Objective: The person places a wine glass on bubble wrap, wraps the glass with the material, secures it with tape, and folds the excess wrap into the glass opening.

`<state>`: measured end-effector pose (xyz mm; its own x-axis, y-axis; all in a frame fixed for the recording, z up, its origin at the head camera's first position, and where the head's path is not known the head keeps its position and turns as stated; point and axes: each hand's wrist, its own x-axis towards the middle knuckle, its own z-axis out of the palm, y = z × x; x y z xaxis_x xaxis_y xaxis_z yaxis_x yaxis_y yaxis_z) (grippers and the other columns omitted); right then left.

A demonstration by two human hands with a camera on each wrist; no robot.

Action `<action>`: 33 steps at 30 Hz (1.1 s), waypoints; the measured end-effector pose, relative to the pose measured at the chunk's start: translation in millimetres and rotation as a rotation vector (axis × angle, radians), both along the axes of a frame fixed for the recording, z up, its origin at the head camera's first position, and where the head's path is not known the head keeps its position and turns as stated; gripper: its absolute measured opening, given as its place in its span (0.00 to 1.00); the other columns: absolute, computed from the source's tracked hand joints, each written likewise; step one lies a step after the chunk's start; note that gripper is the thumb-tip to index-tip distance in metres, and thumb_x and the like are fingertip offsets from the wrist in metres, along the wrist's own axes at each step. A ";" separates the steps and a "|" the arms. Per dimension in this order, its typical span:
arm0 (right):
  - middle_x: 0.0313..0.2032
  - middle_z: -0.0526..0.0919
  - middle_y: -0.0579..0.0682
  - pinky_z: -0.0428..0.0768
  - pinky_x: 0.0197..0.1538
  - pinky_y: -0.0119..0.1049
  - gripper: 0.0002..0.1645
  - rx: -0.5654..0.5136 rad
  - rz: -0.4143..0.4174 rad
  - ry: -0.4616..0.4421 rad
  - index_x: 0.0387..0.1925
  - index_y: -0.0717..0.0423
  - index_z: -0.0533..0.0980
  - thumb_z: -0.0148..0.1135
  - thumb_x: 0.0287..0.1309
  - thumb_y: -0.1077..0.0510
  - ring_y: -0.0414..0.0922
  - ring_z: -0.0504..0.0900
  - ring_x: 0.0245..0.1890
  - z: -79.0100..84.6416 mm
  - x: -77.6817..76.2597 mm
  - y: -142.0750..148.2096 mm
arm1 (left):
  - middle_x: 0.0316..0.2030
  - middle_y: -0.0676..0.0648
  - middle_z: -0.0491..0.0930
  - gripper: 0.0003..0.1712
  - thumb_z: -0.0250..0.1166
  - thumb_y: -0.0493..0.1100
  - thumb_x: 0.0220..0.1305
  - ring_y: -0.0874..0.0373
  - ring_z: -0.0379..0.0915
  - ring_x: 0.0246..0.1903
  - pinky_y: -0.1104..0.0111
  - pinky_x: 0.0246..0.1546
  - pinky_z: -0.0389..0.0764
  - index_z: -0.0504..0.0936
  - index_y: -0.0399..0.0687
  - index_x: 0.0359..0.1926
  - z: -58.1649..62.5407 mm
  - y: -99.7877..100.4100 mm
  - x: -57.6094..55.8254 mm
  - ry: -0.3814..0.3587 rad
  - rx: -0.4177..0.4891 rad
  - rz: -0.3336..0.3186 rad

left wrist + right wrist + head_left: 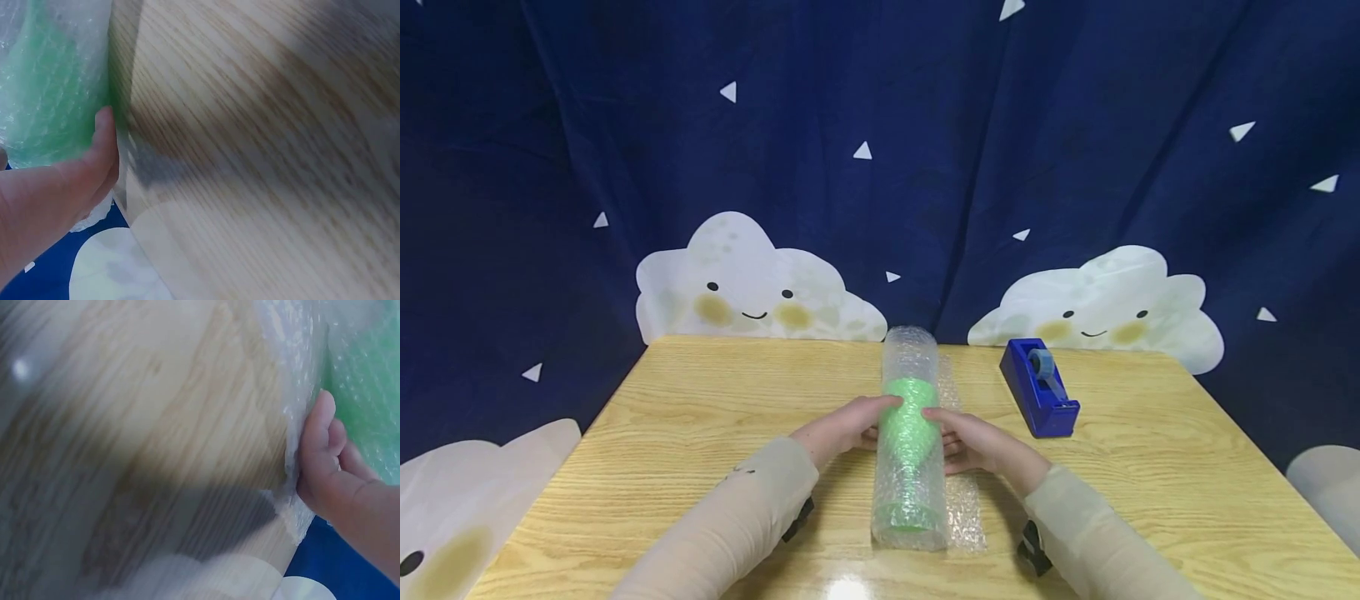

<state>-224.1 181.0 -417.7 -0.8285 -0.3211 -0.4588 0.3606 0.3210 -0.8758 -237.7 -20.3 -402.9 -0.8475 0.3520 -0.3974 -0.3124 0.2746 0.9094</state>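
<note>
A green goblet-shaped thing rolled up in clear bubble wrap [910,467] lies lengthwise on the table in the head view. Its wide green part is toward the far end, narrowing to a stem and a round foot near me. My left hand [859,421] holds the roll from the left, thumb on top and fingers down the side. From the right, my right hand [973,442] grips it the same way, thumb over the top. A loose flap of bubble wrap [964,508] lies flat along the roll's right side, partly under my right hand.
A blue tape dispenser [1041,392] with a roll of clear tape stands on the right part of the wooden table [737,392]. Behind the table's far edge hangs a dark blue curtain [820,167] with printed clouds.
</note>
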 end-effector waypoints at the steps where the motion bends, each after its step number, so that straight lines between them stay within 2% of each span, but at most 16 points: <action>1: 0.31 0.82 0.46 0.81 0.41 0.37 0.35 0.010 -0.007 0.002 0.47 0.63 0.72 0.48 0.60 0.35 0.40 0.79 0.33 -0.1 -0.1 0.3 | 0.45 0.38 0.78 0.34 0.52 0.55 0.65 0.53 0.77 0.41 0.58 0.52 0.78 0.67 0.31 0.60 -0.4 0.3 0.1 -0.002 -0.005 -0.001; 7: 0.31 0.80 0.47 0.80 0.40 0.35 0.32 0.032 -0.065 -0.002 0.43 0.62 0.75 0.48 0.59 0.37 0.42 0.77 0.33 0.4 0.5 -1.5 | 0.50 0.36 0.76 0.37 0.52 0.56 0.65 0.48 0.76 0.47 0.57 0.54 0.77 0.62 0.29 0.63 -1.1 1.3 0.3 -0.002 0.006 -0.018; 11: 0.30 0.80 0.46 0.79 0.40 0.35 0.29 0.016 -0.052 -0.007 0.40 0.60 0.76 0.47 0.60 0.38 0.41 0.77 0.33 1.1 1.3 -3.4 | 0.53 0.35 0.73 0.39 0.51 0.57 0.66 0.46 0.74 0.50 0.55 0.55 0.76 0.61 0.30 0.64 -1.3 2.0 0.1 -0.004 0.007 -0.024; 19: 0.36 0.80 0.50 0.80 0.42 0.36 0.35 -0.034 -0.067 -0.036 0.51 0.65 0.68 0.48 0.60 0.38 0.43 0.79 0.36 0.3 0.6 -6.0 | 0.53 0.35 0.72 0.39 0.50 0.59 0.66 0.45 0.73 0.51 0.55 0.55 0.76 0.60 0.31 0.65 -3.6 2.1 -0.5 -0.006 -0.012 -0.009; 26: 0.36 0.79 0.49 0.81 0.44 0.36 0.32 -0.112 -0.063 -0.057 0.50 0.66 0.68 0.48 0.62 0.40 0.42 0.79 0.36 -3.5 -1.3 -1.0 | 0.51 0.36 0.73 0.40 0.50 0.59 0.66 0.46 0.74 0.49 0.55 0.54 0.76 0.60 0.30 0.64 -3.0 1.7 0.3 0.000 -0.011 -0.012; 30: 0.36 0.80 0.49 0.81 0.45 0.35 0.31 -0.156 -0.030 -0.051 0.50 0.67 0.68 0.46 0.64 0.41 0.41 0.79 0.37 -4.5 -1.3 2.2 | 0.48 0.37 0.75 0.39 0.49 0.60 0.66 0.47 0.75 0.46 0.55 0.52 0.77 0.61 0.31 0.64 -2.0 1.2 1.2 0.008 -0.016 -0.019; 33: 0.36 0.81 0.49 0.81 0.46 0.35 0.33 -0.150 0.000 -0.031 0.52 0.69 0.67 0.44 0.65 0.42 0.41 0.80 0.37 -4.1 -1.1 3.8 | 0.50 0.36 0.75 0.39 0.49 0.59 0.66 0.47 0.75 0.47 0.55 0.53 0.77 0.61 0.31 0.64 -2.0 1.1 1.7 0.004 -0.012 -0.023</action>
